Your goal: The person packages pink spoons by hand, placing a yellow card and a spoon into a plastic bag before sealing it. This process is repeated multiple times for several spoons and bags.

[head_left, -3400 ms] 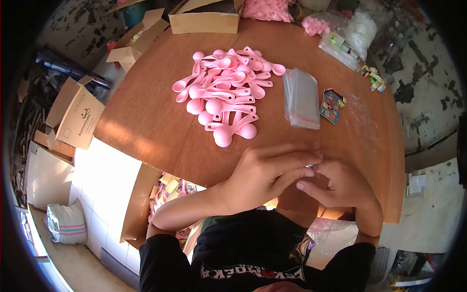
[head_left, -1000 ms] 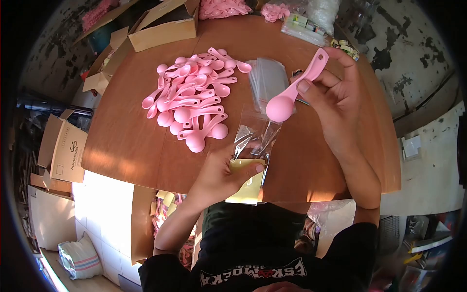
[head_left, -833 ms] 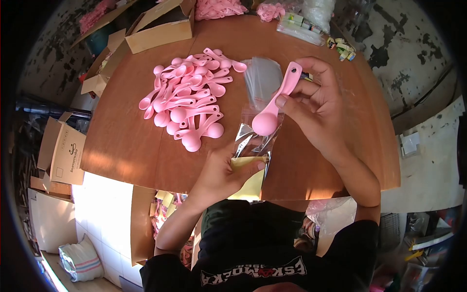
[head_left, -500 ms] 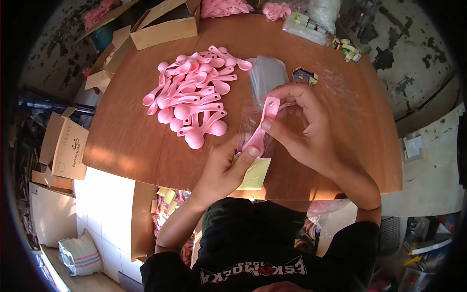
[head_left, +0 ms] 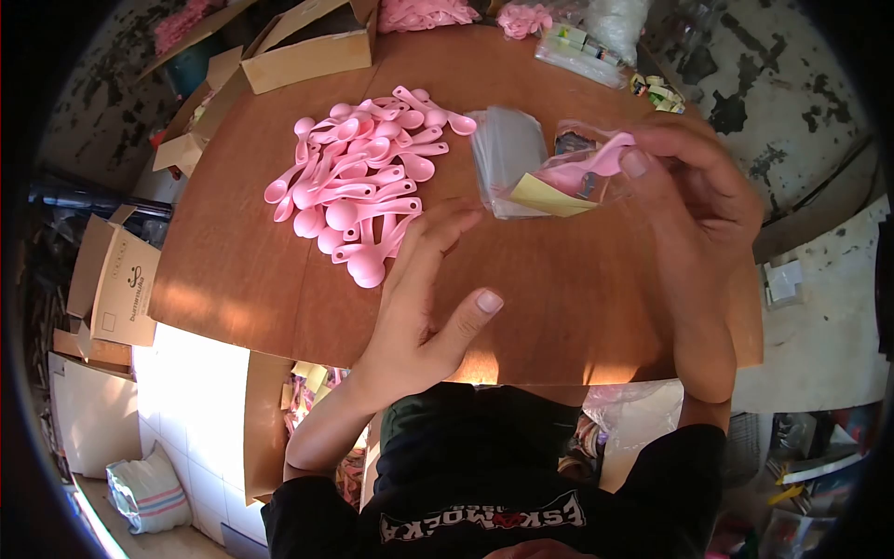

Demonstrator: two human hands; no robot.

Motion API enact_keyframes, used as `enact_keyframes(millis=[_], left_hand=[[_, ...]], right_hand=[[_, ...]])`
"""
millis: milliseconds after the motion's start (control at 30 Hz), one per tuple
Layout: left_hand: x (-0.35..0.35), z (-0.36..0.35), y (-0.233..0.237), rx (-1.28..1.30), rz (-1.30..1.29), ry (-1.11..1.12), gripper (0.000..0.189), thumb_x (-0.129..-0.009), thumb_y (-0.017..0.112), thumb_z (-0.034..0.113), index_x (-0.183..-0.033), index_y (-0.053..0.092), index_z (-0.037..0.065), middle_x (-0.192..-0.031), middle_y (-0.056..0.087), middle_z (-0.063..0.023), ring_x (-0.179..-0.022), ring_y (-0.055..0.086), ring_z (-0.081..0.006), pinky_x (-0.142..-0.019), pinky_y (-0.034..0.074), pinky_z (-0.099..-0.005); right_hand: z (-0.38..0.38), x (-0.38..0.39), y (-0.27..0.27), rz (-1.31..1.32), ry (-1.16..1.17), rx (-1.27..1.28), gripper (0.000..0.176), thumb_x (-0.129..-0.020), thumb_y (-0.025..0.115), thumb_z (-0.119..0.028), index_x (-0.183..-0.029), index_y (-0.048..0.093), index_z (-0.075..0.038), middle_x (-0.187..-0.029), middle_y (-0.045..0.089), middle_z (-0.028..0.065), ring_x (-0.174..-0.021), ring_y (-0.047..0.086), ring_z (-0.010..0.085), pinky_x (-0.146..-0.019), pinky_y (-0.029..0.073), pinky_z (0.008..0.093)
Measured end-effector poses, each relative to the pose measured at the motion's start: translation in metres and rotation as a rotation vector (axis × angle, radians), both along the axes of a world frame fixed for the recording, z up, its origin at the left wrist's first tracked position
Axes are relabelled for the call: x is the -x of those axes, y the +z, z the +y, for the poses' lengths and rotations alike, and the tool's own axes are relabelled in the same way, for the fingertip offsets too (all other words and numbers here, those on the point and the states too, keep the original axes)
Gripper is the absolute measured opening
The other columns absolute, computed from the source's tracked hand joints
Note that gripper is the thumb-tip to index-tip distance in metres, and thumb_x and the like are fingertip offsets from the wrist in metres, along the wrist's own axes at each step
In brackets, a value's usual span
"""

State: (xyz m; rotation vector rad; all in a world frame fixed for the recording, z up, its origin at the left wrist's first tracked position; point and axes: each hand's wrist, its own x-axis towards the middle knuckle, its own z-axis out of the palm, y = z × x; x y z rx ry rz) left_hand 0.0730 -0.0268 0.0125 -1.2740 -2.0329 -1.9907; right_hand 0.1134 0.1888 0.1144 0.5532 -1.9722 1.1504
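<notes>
My right hand [head_left: 694, 186] pinches the handle end of a pink spoon [head_left: 596, 166] between thumb and fingers. Around the spoon is a clear plastic bag [head_left: 579, 130], and a yellow paper [head_left: 549, 197] shows at its lower side. My left hand [head_left: 419, 312] is open above the table, thumb and fingers apart, holding nothing. Just beyond its fingertips lies a stack of clear plastic bags [head_left: 507, 144]. To its upper left is a heap of pink spoons [head_left: 358, 177]. A small dark printed piece [head_left: 570, 143] shows partly behind the held bag.
The brown wooden table [head_left: 233, 252] has a curved far edge. Cardboard boxes [head_left: 307, 54] stand at its far left, with more pink pieces [head_left: 426, 13] at the back. Small packets [head_left: 658, 91] lie at the far right edge. A box [head_left: 126, 279] sits off the left side.
My right hand has carried the spoon and bag up and to the right, away from my body. My left hand has let go of them and opened.
</notes>
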Motion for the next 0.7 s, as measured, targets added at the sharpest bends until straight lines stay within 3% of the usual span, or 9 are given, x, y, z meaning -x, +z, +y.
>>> enact_keyframes(millis=[33, 100, 300, 367, 400, 467, 567, 633, 700], left_hand=[[0.002, -0.001, 0.002, 0.052, 0.040, 0.026, 0.061, -0.089, 0.065, 0.022, -0.139, 0.037, 0.001, -0.143, 0.037, -0.0162, -0.133, 0.039, -0.0280, -0.108, 0.033, -0.0430], [0.004, -0.001, 0.011, 0.066, 0.079, 0.042, 0.061, -0.088, 0.066, 0.019, -0.139, 0.038, 0.001, -0.142, 0.039, -0.0155, -0.132, 0.039, -0.0275, -0.108, 0.033, -0.0426], [0.010, 0.011, 0.027, 0.128, 0.088, 0.066, 0.054, -0.089, 0.065, 0.011, -0.137, 0.040, 0.001, -0.141, 0.041, -0.0136, -0.131, 0.040, -0.0243, -0.106, 0.035, -0.0378], [0.009, 0.024, 0.025, -0.180, -0.081, 0.050, 0.043, -0.089, 0.068, 0.013, -0.126, 0.052, -0.003, -0.114, 0.060, -0.0159, -0.103, 0.060, -0.0213, -0.087, 0.047, -0.0332], [0.009, 0.023, 0.026, -0.181, -0.078, 0.051, 0.043, -0.089, 0.068, 0.013, -0.126, 0.052, -0.003, -0.114, 0.060, -0.0159, -0.103, 0.060, -0.0213, -0.087, 0.047, -0.0332], [0.006, 0.022, 0.028, -0.270, -0.413, -0.075, 0.028, -0.092, 0.065, 0.011, -0.116, 0.061, -0.004, -0.092, 0.068, -0.0074, -0.078, 0.060, -0.0090, -0.067, 0.049, -0.0233], [0.002, 0.022, 0.032, -0.248, -0.356, 0.029, 0.017, -0.094, 0.062, 0.009, -0.105, 0.068, -0.003, -0.077, 0.067, -0.0016, -0.063, 0.053, -0.0021, -0.055, 0.044, -0.0177], [0.001, 0.015, 0.039, -0.204, -0.361, 0.036, 0.016, -0.093, 0.064, 0.008, -0.103, 0.069, -0.003, -0.078, 0.069, -0.0033, -0.065, 0.056, -0.0031, -0.058, 0.046, -0.0185], [0.001, 0.011, 0.042, -0.076, -0.286, 0.021, 0.016, -0.092, 0.063, 0.006, -0.104, 0.070, -0.003, -0.081, 0.071, -0.0045, -0.069, 0.060, -0.0039, -0.061, 0.048, -0.0192]], right_hand=[[0.001, 0.004, -0.001, 0.001, -0.003, -0.003, 0.020, -0.088, 0.063, 0.003, -0.108, 0.063, 0.001, -0.099, 0.066, 0.0079, -0.091, 0.063, 0.0117, -0.081, 0.051, 0.0259], [0.002, 0.012, -0.009, -0.434, -0.071, 0.059, 0.023, -0.087, 0.065, 0.003, -0.109, 0.062, 0.006, -0.097, 0.068, 0.0097, -0.091, 0.064, 0.0124, -0.084, 0.051, 0.0252], [-0.016, 0.004, -0.011, -0.324, 0.057, 0.200, 0.032, -0.087, 0.064, 0.003, -0.118, 0.056, 0.004, -0.097, 0.067, 0.0093, -0.091, 0.064, 0.0108, -0.083, 0.051, 0.0249], [-0.023, 0.002, -0.017, -0.323, 0.111, 0.228, 0.032, -0.087, 0.064, 0.003, -0.118, 0.056, 0.004, -0.098, 0.066, 0.0090, -0.092, 0.064, 0.0107, -0.082, 0.051, 0.0251], [-0.025, 0.001, -0.020, -0.327, 0.162, 0.256, 0.032, -0.087, 0.064, 0.003, -0.118, 0.055, 0.003, -0.099, 0.065, 0.0086, -0.092, 0.063, 0.0106, -0.082, 0.051, 0.0252], [-0.027, -0.001, -0.021, -0.352, 0.171, 0.264, 0.032, -0.088, 0.063, 0.004, -0.118, 0.054, 0.002, -0.099, 0.066, 0.0089, -0.093, 0.063, 0.0114, -0.082, 0.051, 0.0242], [-0.024, -0.004, -0.019, -0.356, 0.159, 0.281, 0.029, -0.084, 0.067, 0.004, -0.111, 0.059, 0.000, -0.100, 0.065, 0.0098, -0.094, 0.064, 0.0154, -0.080, 0.051, 0.0271], [-0.018, -0.006, -0.005, -0.009, -0.074, -0.458, 0.023, -0.076, 0.072, 0.004, -0.098, 0.068, -0.003, -0.100, 0.065, 0.0097, -0.096, 0.063, 0.0210, -0.079, 0.051, 0.0324], [-0.020, -0.007, -0.005, 0.006, -0.104, -0.465, 0.019, -0.068, 0.075, 0.001, -0.086, 0.072, -0.004, -0.098, 0.064, 0.0094, -0.094, 0.061, 0.0260, -0.078, 0.049, 0.0361]])
